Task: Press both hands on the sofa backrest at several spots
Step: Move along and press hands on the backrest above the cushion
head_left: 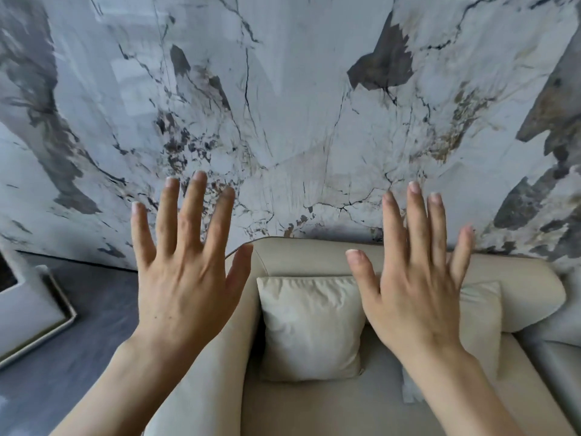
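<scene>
A: Fingers [184, 212] on the left hand [185, 278] are spread wide and straight, nothing between them, nothing held

B: Same on the right hand [418, 287], splayed flat, palm facing away, empty. Both are raised in the near air, and I can't tell that either touches anything

A: Beyond them sits the sofa backrest [314, 256], the beige roll across the far side of the seat, tight against the marble wall [283, 105]. The left hand hangs out past the sofa's left end, over the armrest [220, 357] and the dark floor [78, 357]

B: So to press well, I'd say bring that left hand in to the right first, so both palms land on the roll. Flat palms, weight straight into the padding, then lift clear and shift along to a new spot

A: And mind the cushions, they lean on the lower backrest, so the top edge looks the easier target

B: The count: two hands, one backrest, two pale cushions, the centre cushion [311, 325] in full view and the right cushion [481, 316] half hidden behind the right hand

A: Plus one framed slab [34, 313] on the floor, far left
</scene>
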